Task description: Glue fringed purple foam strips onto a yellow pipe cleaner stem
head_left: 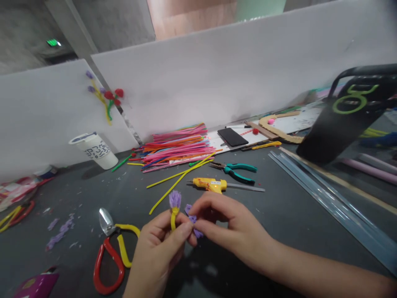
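Dark grey surface (279, 215), littered with craft stock, backed by a white partition (217, 70).

- Left grip (158, 248): thumb and forefinger pinching the yellow stem of a pipe-cleaner flower (174, 203), which stands upright with its purple tuft above the fingertips, at centre front over the surface.
- Right grip (229, 227): fingertips pinching a purple piece (192, 218), twisted, just beside the flower's stem; whether it touches the stem cannot be told.
- Cutters (113, 248): one red handle, one yellow, lying flat just left of the left grip.
- Purple scraps (58, 231): scattered further left.
- Glue gun (211, 184): yellow, on its side, just beyond the hands.
- Pliers (237, 171): teal handles, behind the glue gun.
- Loose yellow pipe cleaners (180, 180): two long lengths, slanting from the pile towards the hands.
- Pipe-cleaner pile (176, 149): mostly pink, mixed colours, against the partition.
- Paper cup (93, 151): white, tilted, far left.
- Phone (232, 136): black, flat, right of the pile.
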Demonstrator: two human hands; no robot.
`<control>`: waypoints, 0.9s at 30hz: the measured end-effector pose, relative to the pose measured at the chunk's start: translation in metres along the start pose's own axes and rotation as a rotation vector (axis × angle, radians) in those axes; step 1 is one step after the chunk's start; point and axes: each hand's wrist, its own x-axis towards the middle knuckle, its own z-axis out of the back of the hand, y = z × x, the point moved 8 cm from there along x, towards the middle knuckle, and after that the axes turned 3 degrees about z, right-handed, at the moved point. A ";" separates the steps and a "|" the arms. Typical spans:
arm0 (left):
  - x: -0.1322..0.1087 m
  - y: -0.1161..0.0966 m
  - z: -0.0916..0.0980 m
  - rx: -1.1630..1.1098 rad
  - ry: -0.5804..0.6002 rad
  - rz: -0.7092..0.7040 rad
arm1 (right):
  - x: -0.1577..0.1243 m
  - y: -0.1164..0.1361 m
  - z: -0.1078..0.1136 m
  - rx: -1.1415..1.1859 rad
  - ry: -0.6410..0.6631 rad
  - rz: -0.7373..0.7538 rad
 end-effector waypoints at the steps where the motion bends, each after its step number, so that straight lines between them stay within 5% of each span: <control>1: 0.000 0.000 -0.001 -0.011 0.003 -0.012 | -0.002 0.009 0.000 -0.092 -0.001 0.101; 5: 0.002 0.003 -0.004 -0.027 0.001 -0.026 | -0.009 0.024 -0.001 -0.261 -0.009 0.311; 13: 0.000 0.005 -0.003 -0.011 -0.014 0.017 | -0.002 0.002 -0.003 0.083 0.067 0.001; 16: -0.001 -0.002 0.000 -0.001 -0.006 -0.026 | -0.003 0.004 0.000 0.028 0.055 0.003; 21: -0.003 -0.010 -0.001 0.042 0.006 -0.098 | -0.008 0.011 -0.018 -0.158 0.290 0.100; 27: -0.009 -0.003 -0.009 0.206 -0.045 -0.060 | -0.001 0.000 0.004 -0.067 -0.011 -0.042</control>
